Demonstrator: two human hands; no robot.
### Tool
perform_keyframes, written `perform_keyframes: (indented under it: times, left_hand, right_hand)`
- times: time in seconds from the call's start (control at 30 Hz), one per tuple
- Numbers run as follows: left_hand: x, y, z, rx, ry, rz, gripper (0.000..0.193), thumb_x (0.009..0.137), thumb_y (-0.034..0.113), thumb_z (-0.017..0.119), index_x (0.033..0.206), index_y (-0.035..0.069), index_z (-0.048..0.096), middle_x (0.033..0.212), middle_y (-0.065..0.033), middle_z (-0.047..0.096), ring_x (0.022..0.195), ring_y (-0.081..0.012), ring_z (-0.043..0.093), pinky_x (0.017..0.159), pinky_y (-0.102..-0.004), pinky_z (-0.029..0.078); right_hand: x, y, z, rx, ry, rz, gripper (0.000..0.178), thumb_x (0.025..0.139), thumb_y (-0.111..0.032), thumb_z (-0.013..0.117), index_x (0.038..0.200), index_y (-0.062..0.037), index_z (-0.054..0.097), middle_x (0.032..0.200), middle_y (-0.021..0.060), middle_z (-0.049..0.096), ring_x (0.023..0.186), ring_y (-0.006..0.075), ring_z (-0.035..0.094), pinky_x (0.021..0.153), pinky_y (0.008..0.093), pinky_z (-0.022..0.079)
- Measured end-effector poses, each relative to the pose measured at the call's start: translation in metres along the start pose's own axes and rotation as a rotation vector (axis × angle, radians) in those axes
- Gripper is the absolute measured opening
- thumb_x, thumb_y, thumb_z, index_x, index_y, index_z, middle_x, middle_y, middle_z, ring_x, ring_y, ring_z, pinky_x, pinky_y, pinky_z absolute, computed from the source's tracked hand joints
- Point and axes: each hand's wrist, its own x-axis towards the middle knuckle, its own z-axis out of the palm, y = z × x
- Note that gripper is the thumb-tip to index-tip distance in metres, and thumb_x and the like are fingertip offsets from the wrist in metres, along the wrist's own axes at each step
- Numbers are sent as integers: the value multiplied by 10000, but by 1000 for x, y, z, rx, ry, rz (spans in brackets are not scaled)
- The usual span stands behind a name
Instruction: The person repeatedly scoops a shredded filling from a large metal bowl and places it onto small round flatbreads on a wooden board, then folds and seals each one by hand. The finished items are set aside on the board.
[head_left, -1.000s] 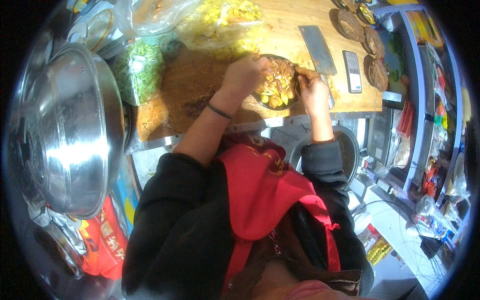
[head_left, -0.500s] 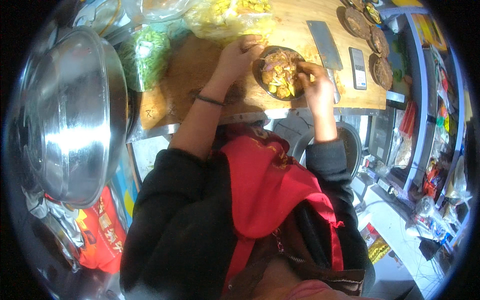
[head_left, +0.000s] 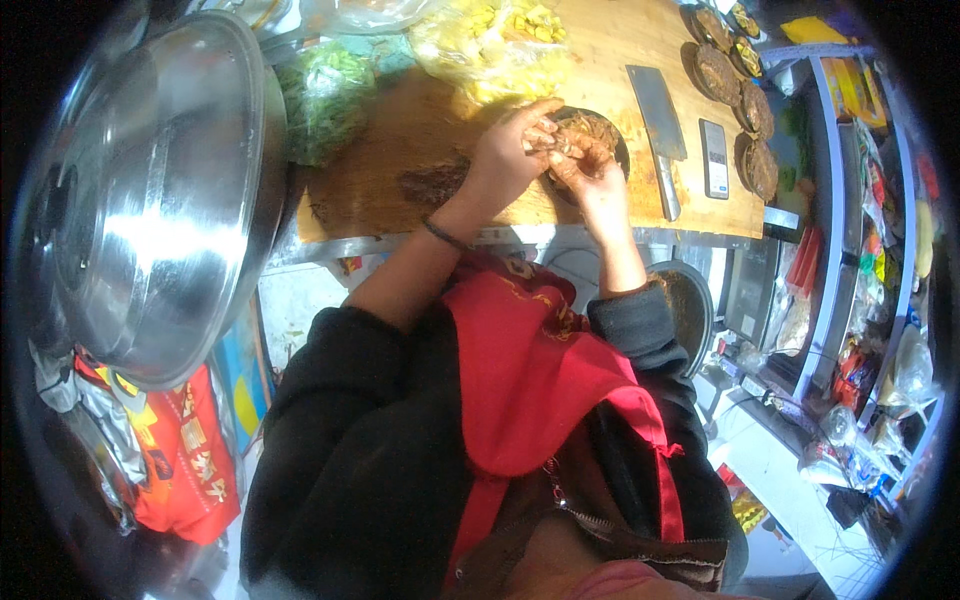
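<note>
Over a small dark bowl [head_left: 621, 150] of brown food, my two hands meet with fingertips together. My left hand [head_left: 515, 150], with a dark band on the wrist, has its fingers bent in at the bowl's left rim. My right hand [head_left: 592, 180] pinches beside it, the fingers smeared brown. What lies between the fingers is too small to make out. The hands hide much of the bowl's near side. Left of the bowl, a dark brown piece of meat [head_left: 435, 184] lies on the wooden board [head_left: 370, 215], partly behind my left forearm.
Right of the bowl lie a cleaver [head_left: 656, 110] and a phone [head_left: 714, 160]. Several filled bowls [head_left: 716, 72] line the board's right end. At the back are bags of yellow pieces [head_left: 515, 35] and green shreds [head_left: 325, 110]. A large steel lid [head_left: 165, 200] stands at left.
My right hand has moved left from the bowl's right side to meet my left hand over it. The view has shifted, and the dark meat on the board shows more clearly.
</note>
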Motion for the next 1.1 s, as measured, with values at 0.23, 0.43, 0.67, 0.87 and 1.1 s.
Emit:
perform_keyframes:
  times: [0.23,0.43,0.67,0.87,1.1]
  left_hand:
    - [-4,13,-1,-72,15,39,538,730,-80,634,1234,7,469,1036,-69,549,914,-119,566,795,-248,485]
    - [6,-10,-4,-345,-129,-158,403,787,5,632,1170,-41,513,1044,-97,584,918,-103,556,745,-231,483]
    - [16,-18,8,-279,-204,-291,250,821,117,627,1007,-48,602,843,-34,631,734,-73,564,641,-209,468]
    - [22,-11,21,-400,-161,-430,219,835,114,599,1002,-28,597,873,-51,621,749,-106,587,646,-210,487]
    - [29,-6,18,-692,-116,-466,223,820,42,585,1040,6,588,963,-68,622,847,-130,596,732,-247,503]
  right_hand:
    - [2,-2,-6,510,118,95,136,832,27,491,955,32,549,844,126,615,702,206,627,674,297,538]
    - [4,14,-25,891,30,203,172,820,-29,528,977,39,535,971,136,584,876,243,598,804,347,525]
    - [3,9,-37,620,41,121,159,834,-50,584,984,-13,544,938,91,601,870,184,602,794,299,507]
    - [7,7,-40,453,45,-7,94,839,-21,590,925,8,615,892,94,654,779,128,624,700,239,508]
    - [15,11,-47,515,85,117,152,864,-45,560,1011,-10,569,904,73,627,748,127,599,674,241,502]
